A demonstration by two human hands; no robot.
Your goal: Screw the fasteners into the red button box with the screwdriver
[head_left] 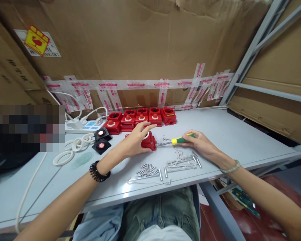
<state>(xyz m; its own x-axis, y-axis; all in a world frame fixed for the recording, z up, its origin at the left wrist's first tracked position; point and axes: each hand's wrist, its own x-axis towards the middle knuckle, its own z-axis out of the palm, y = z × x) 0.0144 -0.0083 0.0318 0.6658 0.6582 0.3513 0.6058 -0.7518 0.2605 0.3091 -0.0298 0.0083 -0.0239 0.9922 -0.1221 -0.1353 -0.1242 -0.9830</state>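
My left hand (137, 140) is closed over a red housing (148, 143) lying on the table, thumb at its near side and fingers over the top. In my right hand (196, 142) is a screwdriver (182, 139) with a green and yellow handle, held level. Its shaft points left, and the tip meets the right end of the housing. A small metal piece with white cord lies beside the shaft. Nearer to me are a pile of screws (147, 170) and several T-shaped metal rods (183, 164) with white cords.
Several red housings (141, 117) stand in a row at the back. White rings (63, 158), black square parts (101, 146) and a power strip (87, 126) with cables are on the left. Large cardboard boxes (140, 40) wall off the back. A metal frame (253, 50) rises at right.
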